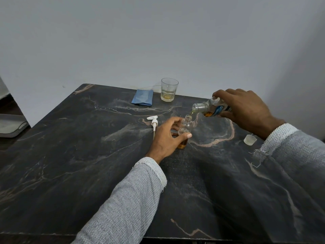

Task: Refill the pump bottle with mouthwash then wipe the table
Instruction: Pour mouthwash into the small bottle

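Head cam: left hand (pixel 166 138) grips upright pump bottle (pixel 184 131) on table (pixel 70 155). Right hand (pixel 246 110) grips tilted mouthwash bottle (pixel 210 108), mouth just over pump bottle's neck, thin stream running in.

Dark veined stone tabletop (pixel 70 155), smooth with dull sheen. Clear glass tumbler (pixel 169 89) near far edge, beside ribbed blue cloth (pixel 142 98). Transparent pump bottle (pixel 184 131); white plastic pump (pixel 153 123). Coarse grey knit sleeves (pixel 126 199).

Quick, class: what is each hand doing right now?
Left hand: grips the small pump bottle, which stands upright on the table.
Right hand: holds the tilted mouthwash bottle, pouring into it.
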{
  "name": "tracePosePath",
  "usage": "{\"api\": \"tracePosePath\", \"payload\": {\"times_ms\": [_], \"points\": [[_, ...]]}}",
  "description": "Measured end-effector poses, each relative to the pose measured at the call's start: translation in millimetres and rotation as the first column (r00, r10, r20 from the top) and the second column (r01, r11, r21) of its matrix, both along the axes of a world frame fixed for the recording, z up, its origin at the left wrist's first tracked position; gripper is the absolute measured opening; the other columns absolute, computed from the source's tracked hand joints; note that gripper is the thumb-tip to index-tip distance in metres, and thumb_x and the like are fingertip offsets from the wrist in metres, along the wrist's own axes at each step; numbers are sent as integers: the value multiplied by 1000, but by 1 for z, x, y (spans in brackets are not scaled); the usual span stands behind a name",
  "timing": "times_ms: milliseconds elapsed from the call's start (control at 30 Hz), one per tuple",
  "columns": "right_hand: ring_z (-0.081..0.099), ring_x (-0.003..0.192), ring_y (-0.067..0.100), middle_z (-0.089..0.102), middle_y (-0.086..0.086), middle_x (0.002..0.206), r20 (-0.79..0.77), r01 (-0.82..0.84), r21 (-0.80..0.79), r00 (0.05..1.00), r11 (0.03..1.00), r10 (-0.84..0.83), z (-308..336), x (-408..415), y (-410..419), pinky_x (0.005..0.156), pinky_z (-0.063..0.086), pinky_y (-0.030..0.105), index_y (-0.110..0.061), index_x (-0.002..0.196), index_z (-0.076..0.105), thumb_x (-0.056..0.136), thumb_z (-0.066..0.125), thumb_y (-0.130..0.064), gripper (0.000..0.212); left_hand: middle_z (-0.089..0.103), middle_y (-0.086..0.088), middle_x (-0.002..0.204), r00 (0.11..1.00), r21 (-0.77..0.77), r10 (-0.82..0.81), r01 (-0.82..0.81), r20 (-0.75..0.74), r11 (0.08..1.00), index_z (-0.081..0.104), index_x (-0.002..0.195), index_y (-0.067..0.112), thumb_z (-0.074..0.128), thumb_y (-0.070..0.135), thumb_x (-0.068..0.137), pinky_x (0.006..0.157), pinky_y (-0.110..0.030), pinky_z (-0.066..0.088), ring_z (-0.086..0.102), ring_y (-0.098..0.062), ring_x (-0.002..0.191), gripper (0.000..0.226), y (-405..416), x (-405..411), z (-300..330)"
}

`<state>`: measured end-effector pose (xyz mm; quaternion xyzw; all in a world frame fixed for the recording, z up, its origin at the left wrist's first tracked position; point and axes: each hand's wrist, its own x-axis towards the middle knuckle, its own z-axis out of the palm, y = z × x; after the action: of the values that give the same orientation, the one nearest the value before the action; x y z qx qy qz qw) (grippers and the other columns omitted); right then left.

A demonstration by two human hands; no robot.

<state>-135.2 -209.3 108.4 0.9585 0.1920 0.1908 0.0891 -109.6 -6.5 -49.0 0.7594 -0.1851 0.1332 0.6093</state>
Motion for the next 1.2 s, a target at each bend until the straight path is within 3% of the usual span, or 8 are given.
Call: {"api": "tracePosePath", "payload": {"times_ms": [233,500,667,1200], "points": [[59,105,32,63,10,121,-2,2,-3,1000,1000,-2,1,1,-1,86,45,43,-18,132,49,83,72,-29,55,59,21,104,1000,11,1,-1,-20,1000,52,115,38,78,41,73,76,-11,49,56,15,98,49,-1,2,-2],[60,102,32,64,9,118,8,-1,-11,1000,1000,1,0,2,-2,84,45,44,-19,130,50,82,73,-29,54,59,21,106,999,15,0,0,-34,1000,51,116,39,78,42,73,80,-16,51,59,5,100,51,0,3,-4],[59,104,32,64,9,118,15,6,-9,1000,1000,-6,0,3,-3,87,44,45,-20,129,50,82,73,-29,54,59,22,106,999,19,-1,2,-34,1000,51,115,40,77,43,72,80,-16,51,57,12,99,50,0,3,-3],[59,103,32,64,8,117,31,2,-34,1000,999,-1,3,2,-2,86,43,43,-19,129,50,82,73,-28,53,58,22,107,999,16,-7,8,-33,1000,51,115,41,77,44,72,86,-24,52,59,0,103,51,0,3,-3]]}}
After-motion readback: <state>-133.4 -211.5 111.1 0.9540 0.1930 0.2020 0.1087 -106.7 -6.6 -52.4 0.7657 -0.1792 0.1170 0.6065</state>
